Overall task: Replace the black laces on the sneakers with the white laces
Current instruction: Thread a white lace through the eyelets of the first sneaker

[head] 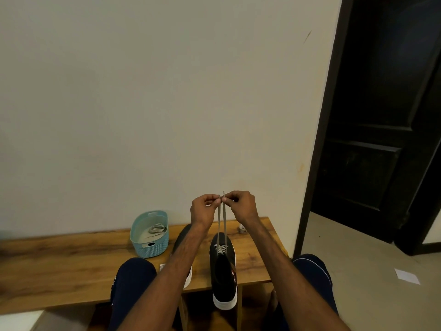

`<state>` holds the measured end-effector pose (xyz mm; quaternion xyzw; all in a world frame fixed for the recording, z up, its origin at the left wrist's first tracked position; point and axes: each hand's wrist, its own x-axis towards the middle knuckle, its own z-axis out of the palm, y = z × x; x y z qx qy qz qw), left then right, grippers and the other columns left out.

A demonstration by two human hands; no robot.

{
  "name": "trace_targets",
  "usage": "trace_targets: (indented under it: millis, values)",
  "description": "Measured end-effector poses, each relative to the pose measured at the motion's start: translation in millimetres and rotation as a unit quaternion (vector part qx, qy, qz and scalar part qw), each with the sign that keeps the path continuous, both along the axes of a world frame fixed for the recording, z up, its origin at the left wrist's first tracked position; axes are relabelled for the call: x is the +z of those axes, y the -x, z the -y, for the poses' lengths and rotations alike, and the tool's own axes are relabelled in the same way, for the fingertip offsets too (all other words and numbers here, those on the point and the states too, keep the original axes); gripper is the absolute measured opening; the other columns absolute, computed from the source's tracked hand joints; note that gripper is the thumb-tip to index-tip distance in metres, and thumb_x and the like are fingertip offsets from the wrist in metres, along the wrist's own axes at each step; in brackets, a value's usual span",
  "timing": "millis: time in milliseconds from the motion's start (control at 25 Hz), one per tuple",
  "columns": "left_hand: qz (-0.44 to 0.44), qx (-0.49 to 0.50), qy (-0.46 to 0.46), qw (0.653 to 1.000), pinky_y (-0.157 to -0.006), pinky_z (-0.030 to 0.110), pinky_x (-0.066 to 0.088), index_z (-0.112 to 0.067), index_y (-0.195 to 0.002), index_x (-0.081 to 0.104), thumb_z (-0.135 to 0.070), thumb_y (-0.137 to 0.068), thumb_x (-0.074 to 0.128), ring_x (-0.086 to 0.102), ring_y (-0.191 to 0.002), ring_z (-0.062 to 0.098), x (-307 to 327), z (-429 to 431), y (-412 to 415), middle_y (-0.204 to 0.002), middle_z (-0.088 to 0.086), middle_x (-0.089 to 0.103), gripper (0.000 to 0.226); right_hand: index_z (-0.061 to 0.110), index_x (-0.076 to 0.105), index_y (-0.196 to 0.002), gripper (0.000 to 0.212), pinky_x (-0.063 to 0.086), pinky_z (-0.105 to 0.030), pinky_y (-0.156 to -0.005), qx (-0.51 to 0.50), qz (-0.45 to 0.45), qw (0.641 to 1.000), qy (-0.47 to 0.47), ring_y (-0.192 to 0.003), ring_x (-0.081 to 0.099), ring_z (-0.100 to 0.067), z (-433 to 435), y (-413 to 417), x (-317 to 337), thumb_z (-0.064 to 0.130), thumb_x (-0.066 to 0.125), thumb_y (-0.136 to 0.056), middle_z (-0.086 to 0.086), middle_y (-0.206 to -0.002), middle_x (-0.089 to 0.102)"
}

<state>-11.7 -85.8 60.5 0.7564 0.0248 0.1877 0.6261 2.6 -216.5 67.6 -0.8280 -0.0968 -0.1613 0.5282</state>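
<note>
A black sneaker [223, 271] with a white sole lies on the wooden bench [59, 263], its heel hanging over the front edge. A white lace [221, 223] is threaded through its lowest eyelets and both ends run straight up. My left hand [205, 210] pinches the left end and my right hand [241, 206] pinches the right end, the two ends held side by side above the shoe. The second black sneaker [182, 237] lies to the left, mostly hidden behind my left forearm.
A light blue basket [149, 234] stands on the bench left of the shoes with a coiled lace [156, 228] inside. A small pale object [242, 228] sits near the bench's right end. My knees are below the bench edge. A dark door is at the right.
</note>
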Motion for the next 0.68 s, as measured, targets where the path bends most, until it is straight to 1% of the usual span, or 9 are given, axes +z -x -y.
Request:
trace_targets:
  millis: [120,240,360,440,520,600,680]
  values:
    - [0.002,0.009,0.008,1.000,-0.089,0.047,0.056,-0.013,-0.099,0.073,-0.010,-0.090,0.069,0.065,-0.095,0.017,-2.2,2.1,2.5,-0.096,-0.001,0.072,0.011,0.012,0.078,-0.102,0.017,0.055,-0.029,-0.084,0.006,0.005,1.000,-0.008,-0.088,0.069,-0.011,0.9,2.7,1.0,0.022,0.072,-0.090,-0.004,-0.096,0.076]
    - [0.010,0.010,0.011,1.000,-0.086,0.047,0.057,-0.015,-0.095,0.073,-0.008,-0.088,0.071,0.066,-0.093,0.016,-2.1,4.0,4.2,-0.093,-0.001,0.073,0.010,0.010,0.078,-0.105,0.017,0.053,-0.024,-0.085,0.017,0.004,1.000,-0.009,-0.090,0.068,-0.011,3.1,3.8,1.9,0.018,0.071,-0.091,-0.006,-0.100,0.076]
    - [0.013,0.002,0.019,1.000,-0.085,0.046,0.057,-0.018,-0.091,0.074,-0.008,-0.085,0.074,0.068,-0.091,0.016,-2.6,4.7,5.2,-0.090,-0.002,0.074,0.011,0.008,0.076,-0.107,0.018,0.052,-0.023,-0.085,0.021,0.002,1.000,0.001,-0.091,0.067,-0.012,2.7,4.9,3.1,0.014,0.069,-0.092,-0.008,-0.102,0.076]
    - [0.016,0.000,0.021,1.000,-0.084,0.045,0.058,-0.021,-0.088,0.074,-0.009,-0.084,0.075,0.068,-0.090,0.016,-4.1,4.3,5.2,-0.089,-0.002,0.075,0.013,0.008,0.077,-0.104,0.016,0.054,-0.025,-0.085,0.014,-0.001,1.000,-0.008,-0.089,0.068,-0.013,2.3,5.2,3.2,0.013,0.070,-0.091,-0.007,-0.099,0.076]
    - [0.020,0.001,0.018,1.000,-0.083,0.046,0.058,-0.022,-0.086,0.074,-0.010,-0.083,0.076,0.069,-0.089,0.016,-5.4,3.3,5.8,-0.088,-0.002,0.075,0.014,0.008,0.077,-0.099,0.012,0.057,-0.028,-0.083,0.004,0.000,1.000,-0.024,-0.084,0.069,-0.012,2.0,5.9,2.5,0.014,0.073,-0.089,-0.004,-0.091,0.075]
    - [0.018,0.002,0.018,1.000,-0.083,0.046,0.058,-0.022,-0.087,0.074,-0.011,-0.082,0.077,0.069,-0.090,0.016,-5.8,1.8,5.3,-0.089,-0.002,0.075,0.012,0.009,0.076,-0.095,0.010,0.058,-0.029,-0.081,-0.001,0.001,0.999,-0.034,-0.081,0.069,-0.012,0.7,5.7,1.9,0.015,0.075,-0.087,-0.002,-0.086,0.073]
    - [0.014,0.005,0.024,1.000,-0.082,0.046,0.058,-0.020,-0.090,0.073,-0.014,-0.082,0.078,0.069,-0.090,0.017,-6.3,1.1,4.4,-0.091,-0.001,0.074,0.011,0.009,0.076,-0.095,0.010,0.059,-0.028,-0.080,-0.004,-0.003,0.999,-0.040,-0.081,0.069,-0.013,-0.1,5.4,1.4,0.014,0.076,-0.086,-0.003,-0.086,0.073]
